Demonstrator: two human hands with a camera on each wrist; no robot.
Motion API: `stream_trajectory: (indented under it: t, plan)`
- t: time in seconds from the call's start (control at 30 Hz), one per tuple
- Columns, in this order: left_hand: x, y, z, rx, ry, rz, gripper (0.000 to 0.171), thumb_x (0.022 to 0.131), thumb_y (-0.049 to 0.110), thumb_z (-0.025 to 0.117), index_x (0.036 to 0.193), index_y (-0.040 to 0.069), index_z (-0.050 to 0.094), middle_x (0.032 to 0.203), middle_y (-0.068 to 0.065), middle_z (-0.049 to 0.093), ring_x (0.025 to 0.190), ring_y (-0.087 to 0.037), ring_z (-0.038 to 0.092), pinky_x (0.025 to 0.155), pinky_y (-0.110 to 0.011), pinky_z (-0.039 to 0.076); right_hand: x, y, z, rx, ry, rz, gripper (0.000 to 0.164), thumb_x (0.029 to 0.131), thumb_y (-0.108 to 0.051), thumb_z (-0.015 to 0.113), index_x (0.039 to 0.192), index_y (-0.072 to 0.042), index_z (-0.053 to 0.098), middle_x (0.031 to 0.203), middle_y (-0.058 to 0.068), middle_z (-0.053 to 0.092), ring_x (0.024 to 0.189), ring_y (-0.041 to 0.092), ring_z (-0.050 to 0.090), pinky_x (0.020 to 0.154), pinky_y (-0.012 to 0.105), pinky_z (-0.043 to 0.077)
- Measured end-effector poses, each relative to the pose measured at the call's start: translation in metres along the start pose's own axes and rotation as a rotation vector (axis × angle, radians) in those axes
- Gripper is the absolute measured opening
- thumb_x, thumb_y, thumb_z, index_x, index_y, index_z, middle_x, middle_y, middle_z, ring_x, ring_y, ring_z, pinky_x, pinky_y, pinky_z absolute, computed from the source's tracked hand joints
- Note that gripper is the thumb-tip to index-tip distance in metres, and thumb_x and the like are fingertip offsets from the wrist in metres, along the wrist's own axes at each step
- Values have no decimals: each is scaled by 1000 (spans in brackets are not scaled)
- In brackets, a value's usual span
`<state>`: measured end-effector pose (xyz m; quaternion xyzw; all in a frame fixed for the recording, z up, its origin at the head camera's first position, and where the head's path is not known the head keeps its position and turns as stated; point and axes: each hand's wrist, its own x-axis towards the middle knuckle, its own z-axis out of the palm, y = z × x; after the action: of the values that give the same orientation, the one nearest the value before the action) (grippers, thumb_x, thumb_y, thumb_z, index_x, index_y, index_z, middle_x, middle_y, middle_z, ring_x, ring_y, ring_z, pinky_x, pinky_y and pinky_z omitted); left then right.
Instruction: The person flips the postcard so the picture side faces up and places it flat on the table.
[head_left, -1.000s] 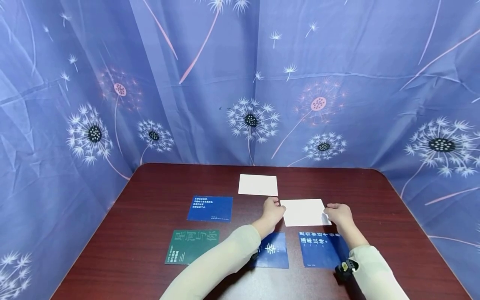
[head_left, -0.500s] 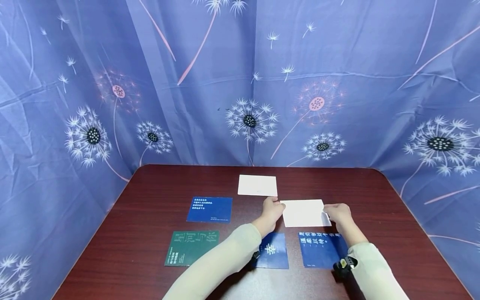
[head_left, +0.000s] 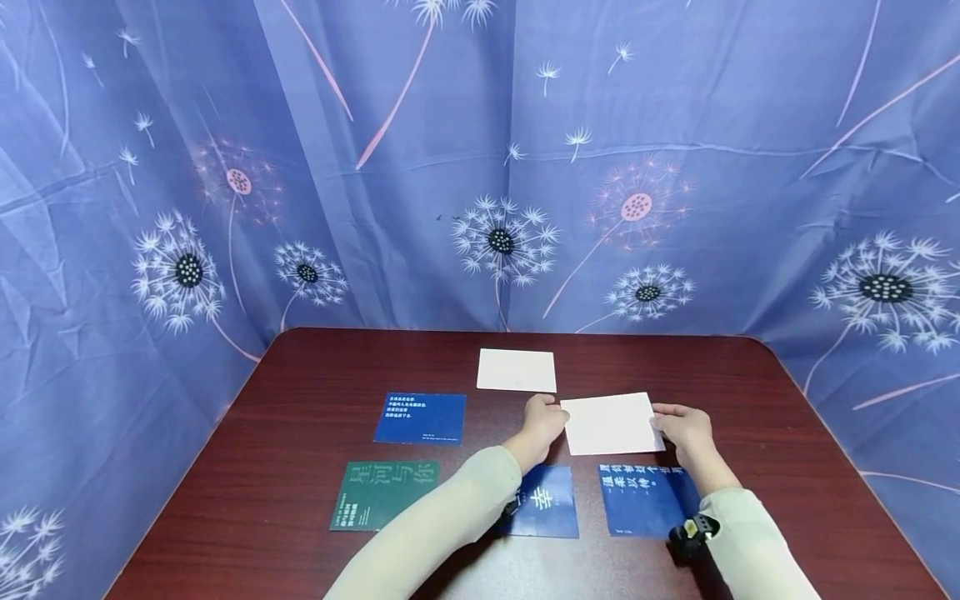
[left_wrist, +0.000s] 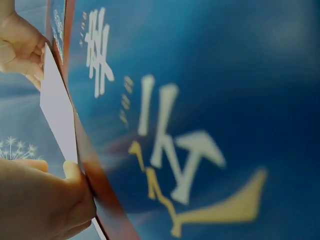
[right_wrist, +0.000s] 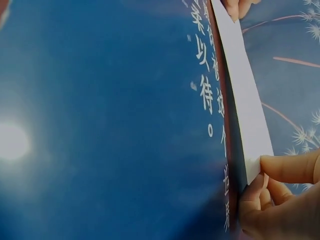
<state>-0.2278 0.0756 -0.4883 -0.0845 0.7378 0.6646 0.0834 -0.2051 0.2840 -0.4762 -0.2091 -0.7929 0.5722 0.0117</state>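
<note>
A white card [head_left: 611,425] is held at its two short sides. My left hand [head_left: 542,429] pinches the left edge, its thumb on the card in the left wrist view. At the other end my right hand [head_left: 688,433] pinches the right edge between thumb and curled fingers, as the right wrist view shows. The card's right end is tilted up a little. Nearer to me, a blue card [head_left: 551,508] with large characters lies under the left forearm, partly hidden. Another blue card [head_left: 637,504] with white writing lies below the right hand.
Just behind the left hand lies a second white card [head_left: 516,370]. To the left are a blue card [head_left: 420,418] with small white text and a green card [head_left: 384,496]. A blue dandelion-print curtain [head_left: 405,250] surrounds the dark red table [head_left: 300,417].
The white card's right end has risen and turned slightly, with my right hand shifting a little to the right. My left hand stays almost in place. The other cards have not moved.
</note>
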Motion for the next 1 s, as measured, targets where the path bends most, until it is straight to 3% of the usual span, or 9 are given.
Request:
stream_trajectory:
  t: [0.2, 0.37, 0.6, 0.77, 0.87, 1.0]
  plan:
    - [3, -3, -1, 36, -12, 41, 34, 73, -13, 54, 107, -13, 62, 79, -5, 60, 75, -13, 58, 71, -22, 51, 1, -2, -2, 82, -36, 16, 41, 88, 5, 56, 125, 22, 47, 73, -5, 64, 66, -2, 55, 59, 15, 48]
    - [4, -6, -2, -30, -28, 46, 27, 73, -14, 53, 97, -10, 65, 71, 0, 52, 64, -10, 50, 59, -18, 45, 0, -2, -3, 114, -69, 21, 43, 89, 5, 55, 127, 22, 45, 72, -7, 63, 66, -2, 56, 60, 16, 51]
    - [2, -5, -5, -129, -48, 40, 19, 79, -13, 58, 96, -9, 65, 78, -8, 60, 67, -14, 58, 67, -27, 56, 1, -1, -9, 178, -84, 31, 43, 90, 0, 61, 126, 19, 49, 73, -10, 62, 67, -1, 58, 63, 17, 53]
    - [1, 1, -9, -147, -48, 103, 13, 80, -13, 61, 92, -12, 65, 77, -9, 62, 68, -14, 59, 69, -31, 58, 1, -3, -13, 215, -90, 26, 41, 89, -5, 64, 125, 13, 54, 78, -12, 62, 72, -1, 60, 68, 17, 54]
    - [-1, 4, -10, -122, -44, 159, 12, 79, -11, 62, 91, -12, 66, 72, -4, 59, 64, -10, 56, 65, -26, 56, -1, -5, -15, 287, -84, 31, 32, 88, -5, 67, 117, 5, 62, 79, -10, 65, 73, 0, 62, 71, 18, 55]
    - [-1, 6, -10, -77, -22, 225, 9, 78, -8, 66, 86, -8, 69, 68, 0, 58, 59, -5, 52, 58, -17, 49, -3, -8, -17, 372, -62, 47, 11, 86, -3, 70, 90, -14, 72, 76, -10, 66, 72, 1, 65, 72, 20, 55]
